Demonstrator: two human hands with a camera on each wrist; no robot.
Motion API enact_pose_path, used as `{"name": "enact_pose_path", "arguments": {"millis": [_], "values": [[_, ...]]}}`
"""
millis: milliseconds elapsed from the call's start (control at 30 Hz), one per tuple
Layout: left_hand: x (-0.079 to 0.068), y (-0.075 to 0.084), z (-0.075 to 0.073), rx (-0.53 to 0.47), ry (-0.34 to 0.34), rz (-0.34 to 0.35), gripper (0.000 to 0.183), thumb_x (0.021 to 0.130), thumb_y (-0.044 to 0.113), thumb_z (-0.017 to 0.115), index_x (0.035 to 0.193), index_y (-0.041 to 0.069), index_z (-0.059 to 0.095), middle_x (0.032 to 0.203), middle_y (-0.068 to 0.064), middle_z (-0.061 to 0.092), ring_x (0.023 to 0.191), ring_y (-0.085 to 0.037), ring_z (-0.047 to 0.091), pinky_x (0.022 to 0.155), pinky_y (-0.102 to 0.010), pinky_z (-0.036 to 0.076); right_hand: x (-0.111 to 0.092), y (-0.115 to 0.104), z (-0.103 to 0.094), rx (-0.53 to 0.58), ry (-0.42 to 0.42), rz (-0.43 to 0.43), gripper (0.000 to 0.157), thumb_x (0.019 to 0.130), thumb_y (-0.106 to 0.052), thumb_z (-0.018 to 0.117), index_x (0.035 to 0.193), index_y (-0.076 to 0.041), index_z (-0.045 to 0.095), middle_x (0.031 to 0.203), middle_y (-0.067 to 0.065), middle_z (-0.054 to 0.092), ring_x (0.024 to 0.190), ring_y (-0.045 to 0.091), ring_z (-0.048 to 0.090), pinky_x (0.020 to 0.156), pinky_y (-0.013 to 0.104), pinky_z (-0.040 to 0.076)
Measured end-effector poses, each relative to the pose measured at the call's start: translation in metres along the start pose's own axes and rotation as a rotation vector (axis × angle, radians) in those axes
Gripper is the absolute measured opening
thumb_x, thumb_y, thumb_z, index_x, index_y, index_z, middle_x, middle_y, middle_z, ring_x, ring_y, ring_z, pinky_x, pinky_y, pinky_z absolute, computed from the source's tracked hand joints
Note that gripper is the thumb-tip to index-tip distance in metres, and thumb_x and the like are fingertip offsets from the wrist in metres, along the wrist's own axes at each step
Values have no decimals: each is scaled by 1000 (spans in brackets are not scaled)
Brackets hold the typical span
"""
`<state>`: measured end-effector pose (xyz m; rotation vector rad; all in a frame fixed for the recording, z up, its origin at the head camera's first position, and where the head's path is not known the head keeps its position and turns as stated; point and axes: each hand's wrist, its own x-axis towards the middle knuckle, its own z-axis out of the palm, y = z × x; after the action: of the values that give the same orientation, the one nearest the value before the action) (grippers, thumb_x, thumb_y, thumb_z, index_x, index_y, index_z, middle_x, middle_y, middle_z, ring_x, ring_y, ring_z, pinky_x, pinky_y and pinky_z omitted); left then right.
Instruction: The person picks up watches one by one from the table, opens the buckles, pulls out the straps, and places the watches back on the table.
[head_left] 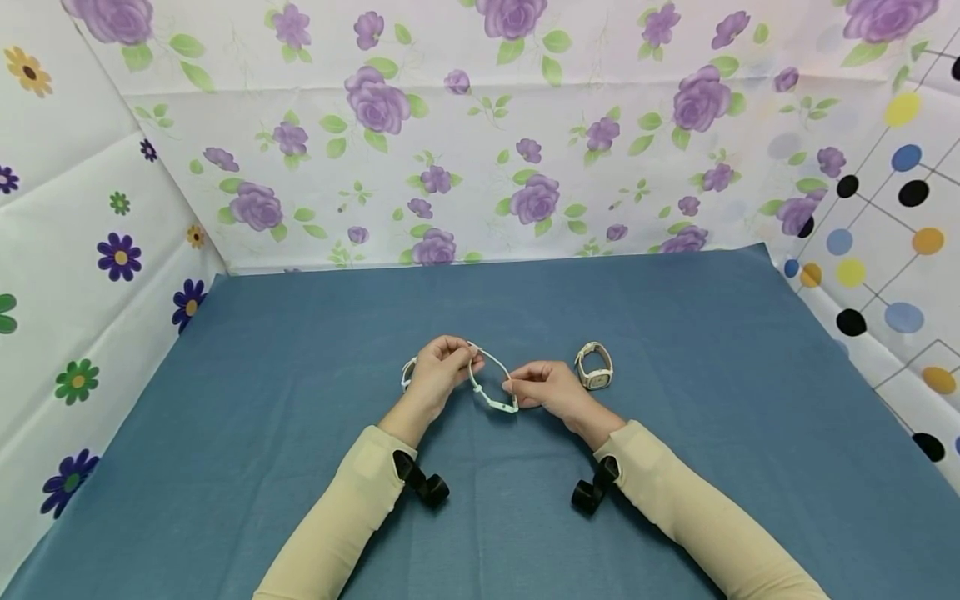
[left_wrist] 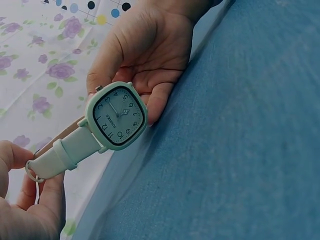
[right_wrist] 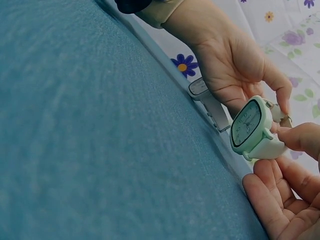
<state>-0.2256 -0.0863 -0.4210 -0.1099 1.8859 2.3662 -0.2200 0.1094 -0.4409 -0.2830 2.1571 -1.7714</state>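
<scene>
- One pale green wristwatch (left_wrist: pixel 119 117) with a rounded-square case and a smooth, pale strap (left_wrist: pixel 82 147) is suspended above the cloth, between both hands. We see the strap bent into a loose loop in the head view.
- On the dial (left_wrist: pixel 125 120), we read dark numerals inside a dark border. We locate the small crown (left_wrist: pixel 99 88) on the case edge.
- Left hand (head_left: pixel 438 367): thumb and fingers pinch the strap at the metal buckle (left_wrist: pixel 31 175).
- Right hand (head_left: pixel 551 387): thumb and fingers pinch the watch close to its case. We cannot tell the exact contact point, as the case partly hides it.
- Just left of the left hand, we find a white wristwatch with a white strap (right_wrist: pixel 215 110), resting on the cloth.
- Just beyond the right hand, we find a cream wristwatch with a closed strap loop (head_left: pixel 597 380), also on the cloth.
- Each wrist carries a black camera mount (head_left: pixel 422 479) at the cuff of a beige sleeve (head_left: pixel 337 508).
- Under everything, we note a blue woven cloth (head_left: pixel 495 542).
- At the rear stands a white sheet printed with purple roses (head_left: pixel 465 125); daisy-printed (head_left: pixel 52 242) and dot-printed sheets (head_left: pixel 885 250) flank it left and right.
</scene>
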Motion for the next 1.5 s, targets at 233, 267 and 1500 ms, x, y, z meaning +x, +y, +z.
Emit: {"name": "enact_pose_path", "arguments": {"millis": [233,267,1500], "values": [[0,1,-4,-10,38,4,4,95,-3,49,95,-4,53,89,-6,60,79,-9,64,79,-23,57,1,-1,2,45,21,8,23,89,-15,67,103,3,69,77,0,68,74,12,66,75,34,59],[0,2,-4,-9,39,5,4,95,-4,49,95,-4,53,89,-6,60,79,-9,64,79,-23,57,1,-2,2,47,22,7,23,89,-14,66,103,4,69,77,0,68,74,12,66,75,34,59],[-1,25,-1,121,99,17,16,91,3,62,105,-3,54,88,-9,61,73,-13,66,77,-33,59,-2,-13,3,184,114,79,34,93,-13,63,116,10,60,85,2,64,75,9,62,75,26,58]]}}
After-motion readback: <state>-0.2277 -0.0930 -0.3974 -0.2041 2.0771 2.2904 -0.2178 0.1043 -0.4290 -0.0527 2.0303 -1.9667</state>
